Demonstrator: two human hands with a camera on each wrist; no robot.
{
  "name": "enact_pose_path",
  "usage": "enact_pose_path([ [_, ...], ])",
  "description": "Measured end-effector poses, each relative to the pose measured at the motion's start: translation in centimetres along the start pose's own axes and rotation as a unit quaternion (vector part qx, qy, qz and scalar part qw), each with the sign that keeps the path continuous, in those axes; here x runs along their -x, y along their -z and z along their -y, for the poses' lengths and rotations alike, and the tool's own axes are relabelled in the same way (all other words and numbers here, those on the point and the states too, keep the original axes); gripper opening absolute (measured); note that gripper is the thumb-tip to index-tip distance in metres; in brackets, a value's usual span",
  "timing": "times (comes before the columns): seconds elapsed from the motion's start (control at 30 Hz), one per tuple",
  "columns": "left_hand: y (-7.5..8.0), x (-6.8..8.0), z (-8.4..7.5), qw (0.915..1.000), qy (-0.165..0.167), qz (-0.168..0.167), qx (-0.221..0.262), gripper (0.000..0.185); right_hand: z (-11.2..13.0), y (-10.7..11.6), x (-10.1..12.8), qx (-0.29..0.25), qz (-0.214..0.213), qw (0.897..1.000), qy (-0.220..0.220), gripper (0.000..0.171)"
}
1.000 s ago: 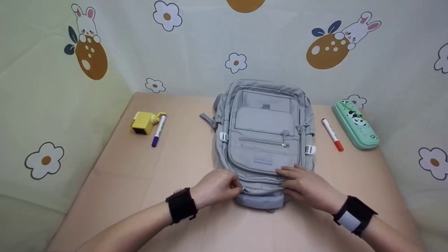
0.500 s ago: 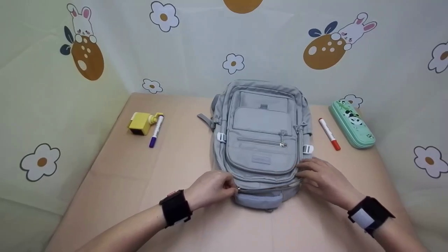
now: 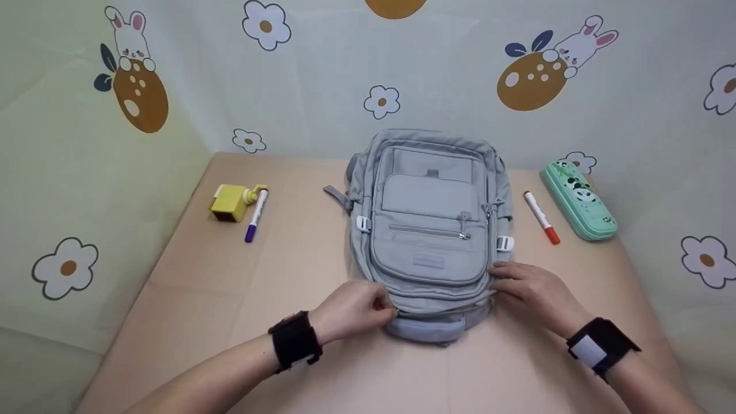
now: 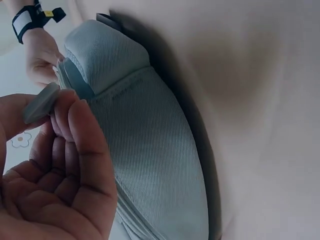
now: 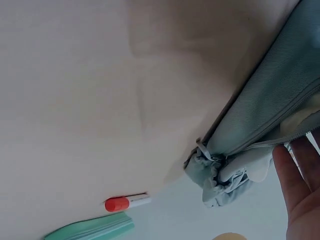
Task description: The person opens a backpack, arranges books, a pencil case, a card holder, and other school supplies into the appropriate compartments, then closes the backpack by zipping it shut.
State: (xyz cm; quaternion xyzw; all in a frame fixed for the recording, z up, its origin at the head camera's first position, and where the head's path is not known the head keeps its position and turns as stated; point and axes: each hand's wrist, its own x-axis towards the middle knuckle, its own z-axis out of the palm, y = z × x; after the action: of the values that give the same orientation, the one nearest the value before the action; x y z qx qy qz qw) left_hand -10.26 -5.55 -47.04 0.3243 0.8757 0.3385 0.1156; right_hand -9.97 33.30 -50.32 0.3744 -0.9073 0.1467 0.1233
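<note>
A grey backpack lies on its back on the table, its bottom end towards me. At its lower left corner my left hand pinches a zipper pull between thumb and fingertips; the other fingers curl in towards the palm. On the opposite lower corner, my right hand holds the edge of the bag's zippered opening, the tips of some fingers hidden behind the fabric. In the right wrist view the opening gapes, with a pale inside showing.
Left of the bag are a yellow box-shaped thing with a small spout-like end and a purple-capped marker. To the right lie a red-capped marker and a green panda pencil case. A patterned cloth wall stands behind.
My right hand has moved right, from the bag's lower front to its lower right side, and the lower zippered edge is drawn straighter. My left hand keeps the zipper pull at the lower left corner.
</note>
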Motion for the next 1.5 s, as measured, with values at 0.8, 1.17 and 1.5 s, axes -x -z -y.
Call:
enact_pose_path([
  [0.8,-2.1,-3.4,-4.3,0.9899,-0.057,0.045,-0.122,0.022,0.5,-1.4,0.1,-0.015,-0.029,0.999,-0.024,0.033],
  [1.17,1.9,-2.1,1.4,0.9687,-0.165,0.007,-0.185,0.028,0.8,-1.3,0.0,0.005,-0.034,0.999,-0.032,0.028],
  [1.5,1.5,-2.3,4.9,0.9697,-0.189,0.019,-0.154,0.013,1.7,-1.0,-0.1,-0.003,-0.009,0.996,-0.091,0.03],
])
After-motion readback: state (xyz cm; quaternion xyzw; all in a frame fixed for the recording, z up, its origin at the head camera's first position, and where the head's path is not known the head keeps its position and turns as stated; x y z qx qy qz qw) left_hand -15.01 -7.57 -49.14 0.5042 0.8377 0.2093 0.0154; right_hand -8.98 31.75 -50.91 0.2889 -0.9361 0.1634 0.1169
